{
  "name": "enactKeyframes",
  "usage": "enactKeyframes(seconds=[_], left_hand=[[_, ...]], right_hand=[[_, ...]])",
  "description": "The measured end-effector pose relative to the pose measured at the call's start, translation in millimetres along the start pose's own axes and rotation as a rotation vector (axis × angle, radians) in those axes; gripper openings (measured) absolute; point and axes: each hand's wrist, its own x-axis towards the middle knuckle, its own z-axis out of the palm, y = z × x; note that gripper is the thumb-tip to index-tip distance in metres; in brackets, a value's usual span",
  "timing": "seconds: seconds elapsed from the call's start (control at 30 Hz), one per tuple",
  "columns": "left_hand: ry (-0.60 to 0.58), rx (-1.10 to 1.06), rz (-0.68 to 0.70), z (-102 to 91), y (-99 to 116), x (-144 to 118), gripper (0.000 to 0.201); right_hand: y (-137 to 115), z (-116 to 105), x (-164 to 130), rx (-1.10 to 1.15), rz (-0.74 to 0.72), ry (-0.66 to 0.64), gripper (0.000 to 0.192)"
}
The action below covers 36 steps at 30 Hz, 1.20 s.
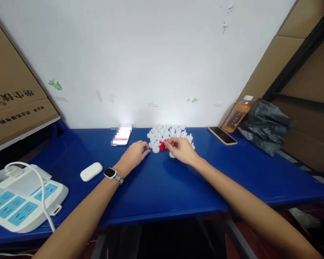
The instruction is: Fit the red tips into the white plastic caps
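Right hand (183, 149) palm down, fingers curled, narrow grip pinching at the small red parts (162, 145); whether one is truly held, cannot tell. Left hand (133, 154) flat on the bench (156, 187), fingertips drawn close together, just beside a white cap (156, 149), not closed on it. Both forearms stretched forward, converging at the pile; a watch (112, 173) on the left wrist. Red parts heaped together, too small to count, at the near edge of the white caps (169, 133), several dozen, clustered by the wall. Farther out: two phones (122, 136) (223, 135), one bottle (236, 115), one white case (91, 171), one power strip (21, 201).
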Motion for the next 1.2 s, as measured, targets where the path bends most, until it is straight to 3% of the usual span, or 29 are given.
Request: enactKeyframes(seconds=[0.23,0.33,0.43,0.6,0.73,0.97,1.1,1.2], left_hand=[[0.005,-0.14,-0.012,-11.8,2.5,-9.9,0.028],[0.084,-0.241,0.059,-19.8,24.1,-12.9,0.03],[0.111,-0.258,0.181,-22.3,51.8,-2.6,0.028],[0.077,-0.251,0.254,-17.7,79.8,29.2,0.017],[0.137,-0.274,0.287,-8.9,83.6,37.5,0.014],[0.181,-0.308,0.296,2.1,75.4,32.1,0.007],[0.202,-0.378,0.228,3.9,73.8,30.6,0.031],[0.209,-0.374,0.239,2.8,76.0,27.6,0.036]], right_hand=[[0.4,-8.8,-4.5,0.053,0.021,0.055,0.031],[-3.7,-10.7,-7.1,0.167,0.005,0.054,0.034],[-7.7,-11.2,-7.5,0.335,0.016,-0.049,0.038],[-5.4,-19.5,-4.5,0.707,0.206,-0.122,0.032],[2.3,-28.2,-4.4,0.902,0.33,-0.148,0.026],[3.9,-26.6,-4.3,1.013,0.425,-0.212,0.026],[3.0,-25.3,-3.1,1.033,0.463,-0.229,0.021],[2.0,-24.7,-3.4,1.022,0.474,-0.239,0.018]])
